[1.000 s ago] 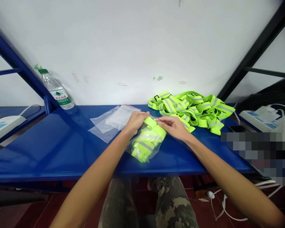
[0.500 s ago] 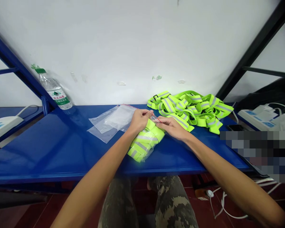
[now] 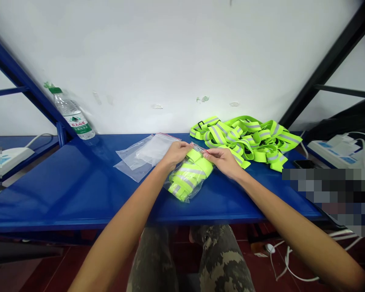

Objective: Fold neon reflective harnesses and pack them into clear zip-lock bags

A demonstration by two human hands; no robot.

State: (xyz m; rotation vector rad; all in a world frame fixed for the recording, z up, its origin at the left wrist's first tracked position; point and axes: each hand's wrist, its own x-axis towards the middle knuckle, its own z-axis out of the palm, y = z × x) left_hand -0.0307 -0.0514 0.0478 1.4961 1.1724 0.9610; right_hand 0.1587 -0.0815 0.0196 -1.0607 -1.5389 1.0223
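Observation:
A clear zip bag [image 3: 187, 195] lies near the front middle of the blue table, with a folded neon-yellow reflective strap [image 3: 190, 172] inside it. My left hand [image 3: 179, 153] pinches the left end of the bag's red-lined mouth. At the right end of that mouth, my right hand [image 3: 222, 160] grips the edge between thumb and fingers. Just left of my left hand, several flat zip bags [image 3: 153, 150] overlap on the table. Behind my right hand is a tangled heap of the same reflective straps [image 3: 249, 138], with a black buckle at its left.
A water bottle [image 3: 76, 119] with a green cap leans at the back left. White power strips [image 3: 334, 152] with cables sit at the far right, near a dark phone [image 3: 304, 164]. The blue table [image 3: 73, 182] meets a white wall, between slanted metal frame bars.
My hands have moved slightly apart along the bag's mouth. The filled bag has shifted a little up and right and lies flatter. The camera view has drifted slightly.

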